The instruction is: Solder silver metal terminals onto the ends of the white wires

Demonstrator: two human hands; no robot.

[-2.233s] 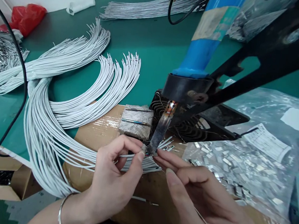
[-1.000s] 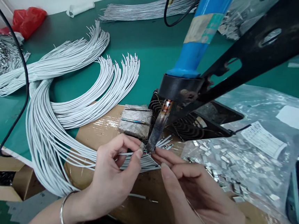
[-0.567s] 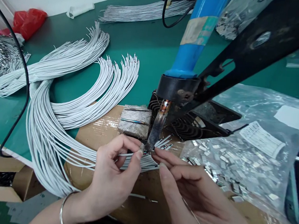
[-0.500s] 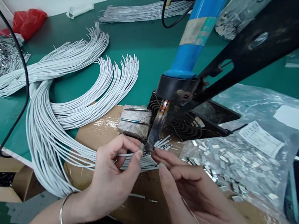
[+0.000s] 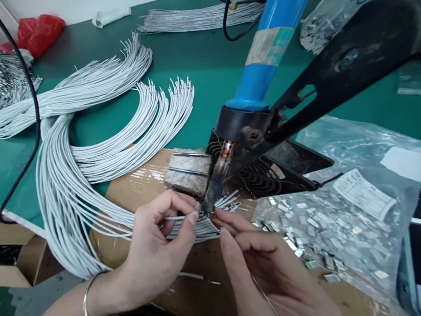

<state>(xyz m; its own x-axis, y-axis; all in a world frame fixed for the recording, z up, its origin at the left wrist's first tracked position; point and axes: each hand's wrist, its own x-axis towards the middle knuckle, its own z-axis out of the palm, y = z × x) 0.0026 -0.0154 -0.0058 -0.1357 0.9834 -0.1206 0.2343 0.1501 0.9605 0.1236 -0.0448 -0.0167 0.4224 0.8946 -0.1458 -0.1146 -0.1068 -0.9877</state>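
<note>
My left hand [image 5: 162, 242] pinches the end of a white wire [image 5: 175, 218] between thumb and fingertips, just left of the soldering iron's tip. My right hand [image 5: 271, 266] is closed on a thin strand of solder wire [image 5: 271, 306], which trails down across the palm; its front end meets the tip area. The blue-handled soldering iron [image 5: 256, 83] points downward, clamped in a black metal bracket [image 5: 332, 70]. Exactly what touches the tip is too small to make out. Behind my fingers, more white wires [image 5: 113, 213] lie on brown cardboard.
A wire-wrapped block [image 5: 188, 173] and a black fan [image 5: 260, 177] stand behind the tip. On the right lies a clear bag [image 5: 365, 201] with small metal pieces. Bundles of white wires [image 5: 102, 84] cover the left of the green table. A cardboard box [image 5: 2, 262] sits lower left.
The iron and surroundings appear shifted slightly left in the view. My right hand has moved a little left, and the solder strand now shows between its fingertips and the tip.
</note>
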